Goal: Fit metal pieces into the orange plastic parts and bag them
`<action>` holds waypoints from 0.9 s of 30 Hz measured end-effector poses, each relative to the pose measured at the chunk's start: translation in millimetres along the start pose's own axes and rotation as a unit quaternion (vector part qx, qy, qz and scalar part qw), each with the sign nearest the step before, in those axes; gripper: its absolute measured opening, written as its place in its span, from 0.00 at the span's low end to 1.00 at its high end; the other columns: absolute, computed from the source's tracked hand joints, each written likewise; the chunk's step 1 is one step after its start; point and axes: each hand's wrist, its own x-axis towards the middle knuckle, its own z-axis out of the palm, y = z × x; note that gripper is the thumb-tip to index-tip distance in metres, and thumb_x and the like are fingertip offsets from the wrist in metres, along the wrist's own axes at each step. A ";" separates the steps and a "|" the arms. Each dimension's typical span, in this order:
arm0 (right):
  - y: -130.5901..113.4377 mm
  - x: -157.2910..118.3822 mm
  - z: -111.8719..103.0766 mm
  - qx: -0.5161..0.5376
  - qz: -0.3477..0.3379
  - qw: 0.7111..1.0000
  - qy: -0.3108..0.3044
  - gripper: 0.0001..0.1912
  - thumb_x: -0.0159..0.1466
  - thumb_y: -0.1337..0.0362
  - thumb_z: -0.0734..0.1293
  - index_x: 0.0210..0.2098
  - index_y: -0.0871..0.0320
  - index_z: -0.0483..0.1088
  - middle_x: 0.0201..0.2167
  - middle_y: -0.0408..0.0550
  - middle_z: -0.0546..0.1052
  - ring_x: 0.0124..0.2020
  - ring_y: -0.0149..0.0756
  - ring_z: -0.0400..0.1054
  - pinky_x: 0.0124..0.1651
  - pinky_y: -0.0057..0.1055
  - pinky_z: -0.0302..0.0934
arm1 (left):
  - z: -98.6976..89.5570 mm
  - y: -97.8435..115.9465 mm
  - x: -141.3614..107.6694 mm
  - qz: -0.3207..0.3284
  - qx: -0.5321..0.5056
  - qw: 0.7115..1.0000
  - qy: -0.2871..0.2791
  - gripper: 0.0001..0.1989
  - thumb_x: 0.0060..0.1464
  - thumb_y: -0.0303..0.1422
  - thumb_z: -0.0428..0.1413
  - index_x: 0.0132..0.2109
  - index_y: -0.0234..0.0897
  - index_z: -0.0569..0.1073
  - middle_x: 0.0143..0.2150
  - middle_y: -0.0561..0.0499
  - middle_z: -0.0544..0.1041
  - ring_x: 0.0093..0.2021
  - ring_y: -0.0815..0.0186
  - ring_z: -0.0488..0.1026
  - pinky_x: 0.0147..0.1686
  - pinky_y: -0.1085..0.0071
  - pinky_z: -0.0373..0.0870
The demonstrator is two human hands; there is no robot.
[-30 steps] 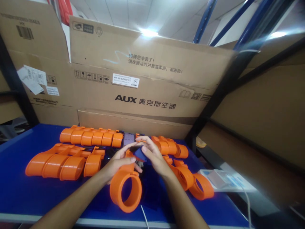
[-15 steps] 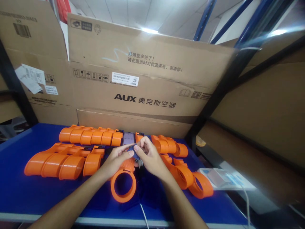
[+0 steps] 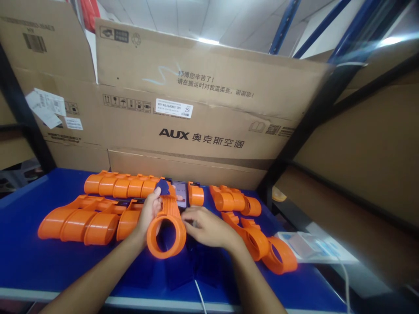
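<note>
My left hand (image 3: 151,212) is closed on an orange ring-ended part (image 3: 166,237), with its thumb on a dark blue piece (image 3: 163,187) at the part's top. The round opening of the part faces me. Beside it, on the right, my right hand (image 3: 204,224) has bent fingers close to the part's edge and low over dark blue material (image 3: 203,261); what its fingertips hold, if anything, is hidden. Behind the hands lies a phone (image 3: 180,194) with a lit screen.
Rows of orange parts lie on the blue table (image 3: 26,261) at left (image 3: 101,229) and right (image 3: 229,200). A cardboard box (image 3: 203,104) stands behind. A white tray (image 3: 327,253) is at the right, and a white cable (image 3: 199,294) at the front edge.
My hands have come apart. The left one has moved slightly left with the orange part, which is raised a little, while the right one has dropped lower. More of the phone shows.
</note>
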 end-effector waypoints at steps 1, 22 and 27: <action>-1.3 0.4 1.5 -0.005 -0.014 1.000 -0.017 0.09 0.65 0.69 0.67 0.29 0.55 0.74 0.28 0.43 0.78 0.30 0.33 0.69 0.36 0.29 0.61 | 0.0 -0.6 -0.6 -0.004 0.002 1.000 0.002 0.29 0.53 0.54 0.58 0.48 0.31 0.78 0.31 0.43 0.83 0.31 0.56 0.80 0.30 0.66 0.75; 12.4 -0.8 0.2 -0.028 0.089 0.976 0.198 0.09 0.65 0.63 0.68 0.29 0.56 0.69 0.27 0.43 0.75 0.29 0.34 0.68 0.33 0.30 0.60 | -0.2 -1.6 -10.5 -0.019 0.006 1.000 0.014 0.32 0.52 0.55 0.59 0.48 0.29 0.79 0.30 0.43 0.82 0.32 0.54 0.81 0.28 0.66 0.74; 19.9 2.0 3.5 0.093 0.082 0.950 0.286 0.09 0.65 0.60 0.69 0.34 0.54 0.65 0.29 0.41 0.70 0.30 0.33 0.66 0.34 0.29 0.62 | 6.7 -10.0 -15.0 -0.014 0.009 1.000 0.008 0.33 0.51 0.51 0.63 0.53 0.28 0.76 0.34 0.40 0.83 0.35 0.52 0.81 0.33 0.65 0.75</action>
